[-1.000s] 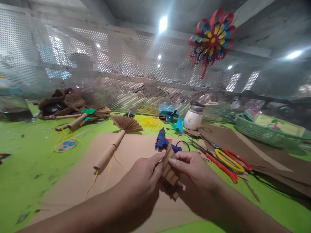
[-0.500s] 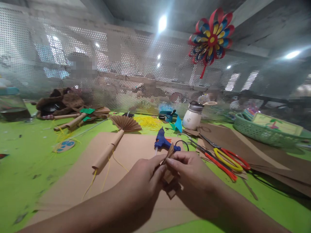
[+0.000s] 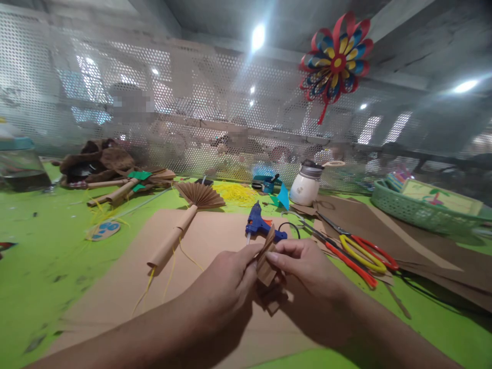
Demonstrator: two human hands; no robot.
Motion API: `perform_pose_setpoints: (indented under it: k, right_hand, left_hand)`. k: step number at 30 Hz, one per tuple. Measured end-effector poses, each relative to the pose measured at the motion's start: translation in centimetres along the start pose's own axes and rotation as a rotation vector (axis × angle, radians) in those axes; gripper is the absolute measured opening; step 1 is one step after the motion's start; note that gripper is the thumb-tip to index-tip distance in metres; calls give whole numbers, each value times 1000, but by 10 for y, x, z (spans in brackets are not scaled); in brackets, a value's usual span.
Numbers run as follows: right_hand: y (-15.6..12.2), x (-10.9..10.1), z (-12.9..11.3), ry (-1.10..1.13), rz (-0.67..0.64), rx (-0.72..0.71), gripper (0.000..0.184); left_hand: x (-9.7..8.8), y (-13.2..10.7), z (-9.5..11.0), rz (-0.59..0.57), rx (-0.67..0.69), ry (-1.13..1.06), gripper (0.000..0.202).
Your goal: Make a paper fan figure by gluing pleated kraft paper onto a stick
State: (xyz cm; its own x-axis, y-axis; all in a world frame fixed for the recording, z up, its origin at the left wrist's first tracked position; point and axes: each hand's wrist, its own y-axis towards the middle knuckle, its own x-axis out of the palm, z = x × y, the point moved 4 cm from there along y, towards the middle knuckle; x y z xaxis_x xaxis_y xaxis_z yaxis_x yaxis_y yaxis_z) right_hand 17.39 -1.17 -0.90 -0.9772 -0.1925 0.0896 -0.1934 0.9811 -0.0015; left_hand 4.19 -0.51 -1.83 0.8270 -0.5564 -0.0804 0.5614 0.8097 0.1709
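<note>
The green table (image 3: pixel 49 266) carries a broad brown sheet (image 3: pixel 123 282), and above it the person's two hands meet. The left hand (image 3: pixel 230 271) pinches one side of a pleated paper piece (image 3: pixel 265 271); the right hand's (image 3: pixel 307 264) grip is narrow too, its thumb on the piece's other side. The piece sits between the hands, on the near side of the blue glue gun (image 3: pixel 255 223).

The pleats could skew or spring apart if either thumb slips, since the paper looks springy; knuckles straying forward could knock the glue gun.

Counted, largest first: one green basket (image 3: pixel 423 218), one paper roll (image 3: pixel 172 238) topped by a fan (image 3: pixel 200 195), apparently two overlapping pairs of scissors (image 3: pixel 333 250), one glue gun, one pleated piece in hand.
</note>
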Motion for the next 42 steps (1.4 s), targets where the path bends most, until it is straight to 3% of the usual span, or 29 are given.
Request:
perform_pose_setpoints:
  k: [7, 13, 19, 24, 31, 35, 38, 42]
  right_hand:
    - [4, -3, 6, 18, -19, 7, 31]
    - [5, -5, 1, -60, 3, -18, 29]
    - [6, -7, 5, 10, -26, 4, 26]
    - [2, -2, 12, 80, -49, 36, 24]
    - [-3, 7, 19, 225, 32, 50, 25]
    - [-2, 6, 18, 240, 57, 77, 25]
    - [2, 2, 17, 177, 47, 80, 28]
    - [7, -5, 15, 34, 27, 26, 32]
  left_hand:
    - [9, 5, -1, -17, 58, -159, 21]
    - [14, 3, 3, 24, 10, -329, 18]
    - [17, 11, 1, -32, 18, -507, 16]
    - [14, 7, -3, -46, 28, -381, 14]
    - [11, 7, -7, -71, 38, -302, 19]
    - [2, 5, 4, -55, 42, -11, 20]
    - [-5, 2, 14, -56, 55, 161, 20]
    - [-5, 2, 13, 3, 72, 146, 19]
